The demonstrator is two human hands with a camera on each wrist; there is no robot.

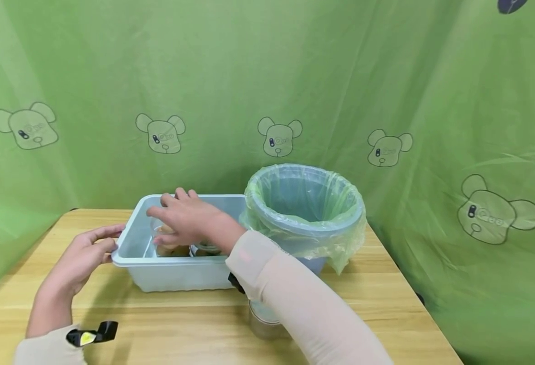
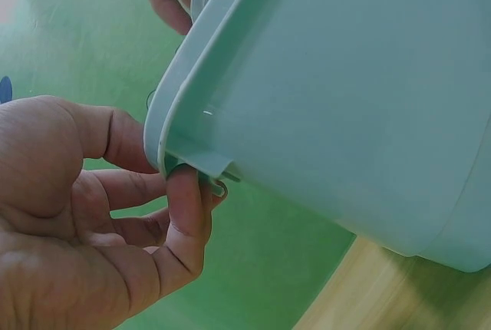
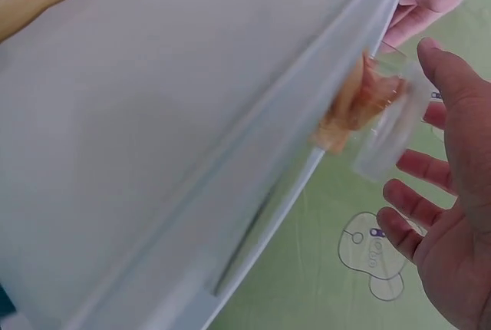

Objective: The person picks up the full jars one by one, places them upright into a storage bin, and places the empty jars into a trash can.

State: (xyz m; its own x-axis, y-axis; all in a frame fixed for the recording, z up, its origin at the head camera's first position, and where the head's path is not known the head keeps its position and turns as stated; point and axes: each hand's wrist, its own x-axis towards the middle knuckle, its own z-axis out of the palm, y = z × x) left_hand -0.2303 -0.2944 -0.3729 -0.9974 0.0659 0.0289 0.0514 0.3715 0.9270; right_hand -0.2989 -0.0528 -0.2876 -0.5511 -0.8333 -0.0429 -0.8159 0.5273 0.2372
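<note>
My left hand [image 1: 82, 253] pinches the left rim of a light blue plastic basin [image 1: 181, 276], with the thumb above and curled fingers below, as the left wrist view shows. Over the basin's left part is my right hand [image 1: 187, 215], its fingers spread. Beside those fingers a clear plastic jar [image 3: 395, 123] with orange-brown contents [image 3: 357, 103] looks blurred; a gap shows between hand and jar. A second clear container [image 1: 205, 248] sits in the basin, partly hidden by the right wrist and the front rim.
To the right stands a round blue bin [image 1: 304, 230] lined with a thin green-yellow bag [image 1: 340, 253]. A clear lidded jar [image 1: 264, 324] on the wooden table [image 1: 181, 329] is partly covered by the right sleeve. Green curtains [image 1: 222, 76] with bear faces hang behind.
</note>
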